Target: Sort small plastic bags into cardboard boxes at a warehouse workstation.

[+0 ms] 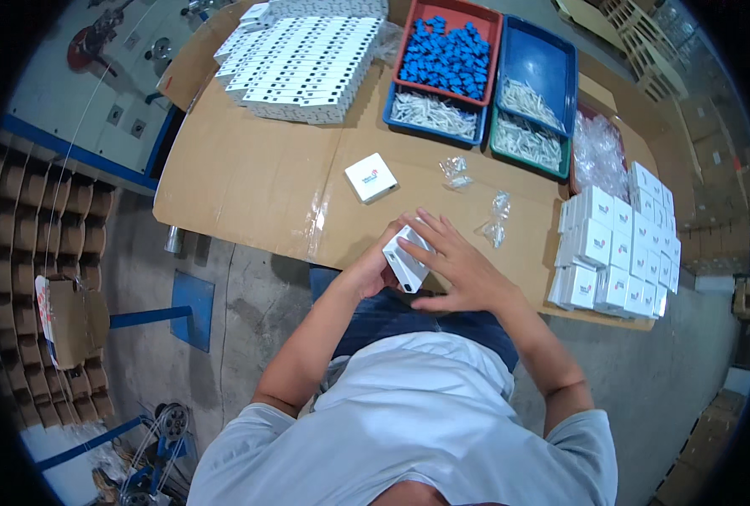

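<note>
At the table's near edge, my left hand (373, 263) is wrapped round a small white box (403, 266), which is tilted with a narrow side facing up. My right hand (469, 274) lies over the box's right side, fingers stretched and spread, the fingertips at its upper face. Just beyond my hands, another white box (370, 177) with a small coloured print lies flat on the cardboard-covered table (257, 185). To its right are two small clear plastic bags, one (455, 172) nearer the trays and one (497, 219) closer to my right hand, with small pale parts inside.
Rows of white units (303, 63) fill the far left. At the far right stand a red tray of blue pieces (444, 57) and blue and green trays of white parts (526, 143). Clear bags (598, 156) and stacked white boxes (619, 244) line the right side.
</note>
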Action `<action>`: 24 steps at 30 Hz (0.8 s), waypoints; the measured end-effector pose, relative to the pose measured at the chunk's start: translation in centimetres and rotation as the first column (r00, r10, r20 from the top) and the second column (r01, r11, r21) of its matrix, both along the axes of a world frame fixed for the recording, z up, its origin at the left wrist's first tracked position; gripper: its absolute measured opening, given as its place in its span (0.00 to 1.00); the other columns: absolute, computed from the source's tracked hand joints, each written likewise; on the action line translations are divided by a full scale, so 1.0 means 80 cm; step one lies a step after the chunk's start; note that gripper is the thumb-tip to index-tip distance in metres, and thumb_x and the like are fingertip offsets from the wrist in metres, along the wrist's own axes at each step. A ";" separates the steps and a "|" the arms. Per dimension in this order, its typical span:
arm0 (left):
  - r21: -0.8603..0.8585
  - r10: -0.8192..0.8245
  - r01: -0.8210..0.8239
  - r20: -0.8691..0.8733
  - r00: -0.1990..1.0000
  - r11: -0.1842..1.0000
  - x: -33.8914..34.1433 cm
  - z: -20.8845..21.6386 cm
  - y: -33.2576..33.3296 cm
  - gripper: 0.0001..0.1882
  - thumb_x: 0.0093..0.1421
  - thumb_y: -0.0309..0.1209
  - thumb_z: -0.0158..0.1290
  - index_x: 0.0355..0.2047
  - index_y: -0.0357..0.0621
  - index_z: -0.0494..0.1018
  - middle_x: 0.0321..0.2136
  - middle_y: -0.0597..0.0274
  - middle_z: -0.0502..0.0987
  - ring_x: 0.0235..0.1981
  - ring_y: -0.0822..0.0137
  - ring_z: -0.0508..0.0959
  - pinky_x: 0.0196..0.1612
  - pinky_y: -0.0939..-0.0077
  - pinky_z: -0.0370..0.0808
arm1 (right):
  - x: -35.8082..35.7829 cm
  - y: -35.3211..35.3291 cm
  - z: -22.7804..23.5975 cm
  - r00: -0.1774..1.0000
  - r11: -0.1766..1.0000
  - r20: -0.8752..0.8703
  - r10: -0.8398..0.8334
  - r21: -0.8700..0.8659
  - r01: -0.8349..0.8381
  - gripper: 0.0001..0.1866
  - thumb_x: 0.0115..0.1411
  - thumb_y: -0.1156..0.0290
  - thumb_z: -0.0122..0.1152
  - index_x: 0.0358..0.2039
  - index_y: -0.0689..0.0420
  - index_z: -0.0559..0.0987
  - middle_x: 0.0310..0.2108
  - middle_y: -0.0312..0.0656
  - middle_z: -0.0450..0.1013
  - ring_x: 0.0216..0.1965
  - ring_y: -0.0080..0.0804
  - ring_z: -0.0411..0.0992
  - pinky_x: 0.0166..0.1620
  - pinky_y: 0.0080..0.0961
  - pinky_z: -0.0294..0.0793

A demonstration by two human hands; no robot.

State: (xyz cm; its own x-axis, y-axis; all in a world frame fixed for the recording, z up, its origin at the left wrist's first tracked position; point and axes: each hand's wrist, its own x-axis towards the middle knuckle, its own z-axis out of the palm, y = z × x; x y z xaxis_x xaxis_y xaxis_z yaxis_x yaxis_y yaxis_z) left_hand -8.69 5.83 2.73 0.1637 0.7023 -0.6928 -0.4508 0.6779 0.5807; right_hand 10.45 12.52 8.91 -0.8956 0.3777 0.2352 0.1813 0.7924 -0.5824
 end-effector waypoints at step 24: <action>0.145 0.182 -0.218 0.230 0.956 0.965 0.089 0.007 -0.012 0.36 0.68 0.68 0.36 0.57 0.54 0.68 0.44 0.63 0.77 0.45 0.67 0.80 0.45 0.69 0.79 | 0.022 -0.026 -0.091 0.899 0.969 -0.364 -0.243 -0.059 0.238 0.41 0.56 0.49 0.68 0.60 0.68 0.70 0.56 0.56 0.67 0.54 0.54 0.68 0.56 0.42 0.71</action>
State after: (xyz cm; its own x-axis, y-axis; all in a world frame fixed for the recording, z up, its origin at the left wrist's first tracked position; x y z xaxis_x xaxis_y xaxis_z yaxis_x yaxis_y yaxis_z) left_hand -1.55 4.90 3.33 0.1386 0.8383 -0.5272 -0.6923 0.4627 0.5537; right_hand 12.21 10.46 1.61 -0.6290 0.5760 0.5222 0.1383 0.7438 -0.6539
